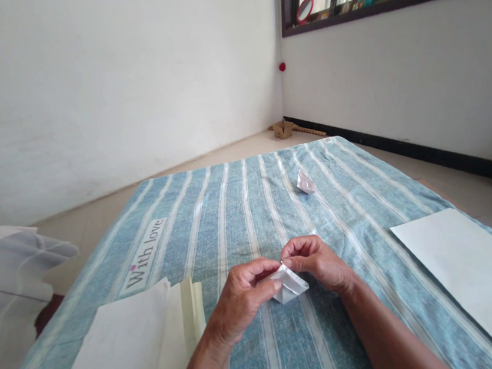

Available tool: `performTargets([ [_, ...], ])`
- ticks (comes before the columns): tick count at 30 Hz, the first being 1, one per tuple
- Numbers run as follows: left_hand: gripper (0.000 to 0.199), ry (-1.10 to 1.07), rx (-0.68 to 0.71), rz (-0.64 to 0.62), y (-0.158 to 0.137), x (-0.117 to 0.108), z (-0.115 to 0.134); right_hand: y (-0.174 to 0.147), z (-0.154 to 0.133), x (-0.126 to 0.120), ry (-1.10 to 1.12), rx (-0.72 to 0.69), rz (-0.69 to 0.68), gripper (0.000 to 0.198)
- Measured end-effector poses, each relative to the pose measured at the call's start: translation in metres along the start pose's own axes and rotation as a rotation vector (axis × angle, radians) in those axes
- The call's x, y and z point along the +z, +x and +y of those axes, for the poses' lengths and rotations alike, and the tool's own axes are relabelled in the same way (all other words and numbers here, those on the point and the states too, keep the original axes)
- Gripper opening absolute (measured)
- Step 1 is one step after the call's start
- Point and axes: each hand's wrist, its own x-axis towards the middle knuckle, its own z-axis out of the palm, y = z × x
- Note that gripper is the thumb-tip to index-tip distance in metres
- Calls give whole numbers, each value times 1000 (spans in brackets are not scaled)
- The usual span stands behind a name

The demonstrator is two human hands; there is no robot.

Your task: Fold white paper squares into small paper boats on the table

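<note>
A small piece of folded white paper (291,288) is held between my hands above the striped cloth. My left hand (247,291) grips its left side, thumb in front and fingers behind. At its top corner, my right hand (314,259) pinches the paper between thumb and forefinger. Farther back on the cloth stands another small folded paper shape (305,183), pointed at the top and touched by neither hand.
A blue and white striped cloth (207,236) covers the table. Paper sheets (112,336) lie at the left, and a white sheet (472,265) at the right. Sheer white fabric (11,306) hangs beyond the left edge. A small cardboard box (283,130) sits on the floor in the corner.
</note>
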Motion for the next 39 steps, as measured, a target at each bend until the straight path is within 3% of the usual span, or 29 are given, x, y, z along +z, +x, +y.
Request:
performTargets([
  [14, 14, -36, -78, -27, 2, -1, -6, 0, 0, 3, -45, 28, -9, 28],
  [18, 21, -9, -49, 10, 2, 2, -6, 2, 3, 3, -26, 16, 1, 28],
  [23, 25, 80, 8, 106, 4, 2, -9, 4, 3, 4, 1, -63, 131, 27],
  [29, 21, 204, 103, 163, 4, 4, -5, -2, -2, 4, -71, -79, 12, 25],
  [33, 22, 272, 121, 178, 3, 6, -4, -2, 0, 5, -160, -129, 50, 22],
  [39, 16, 180, 59, 237, 5, 8, -11, -1, 0, 8, -131, -59, 98, 26],
])
